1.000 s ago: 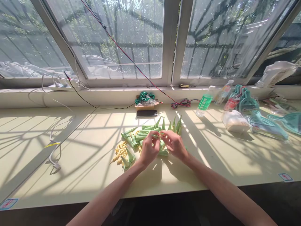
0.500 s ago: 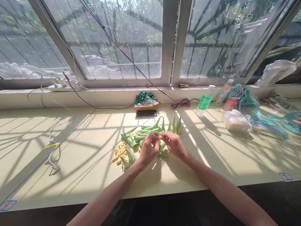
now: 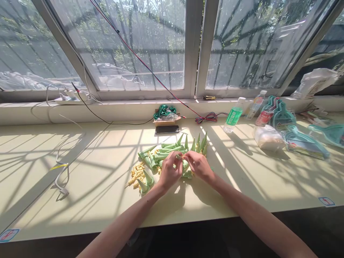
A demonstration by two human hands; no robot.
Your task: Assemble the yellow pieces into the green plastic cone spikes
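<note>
My left hand (image 3: 171, 167) is closed in a pinch around a green piece (image 3: 178, 157), whose end shows above the fingers. My right hand (image 3: 199, 165) meets it fingertip to fingertip, pinching something small that I cannot make out. Beneath and behind both hands lies a pile of green tubes (image 3: 160, 156). Pointed green cones (image 3: 204, 141) stand at the pile's right end, and two more cones (image 3: 143, 186) are at its near left. Small yellow pieces (image 3: 136, 175) form a heap left of my left hand.
Behind the pile lie a black phone (image 3: 167, 129) and a small box (image 3: 166, 122) with green material. To the right are a green-labelled bottle (image 3: 233, 116), a can (image 3: 264, 117), a white packet (image 3: 269, 137) and teal plastic items (image 3: 306, 141). A white cable (image 3: 61, 186) lies at left.
The green piece in my left hand has turned, so its end now faces up more. At the far right edge, another person's fingers have gone and a teal item has shifted.
</note>
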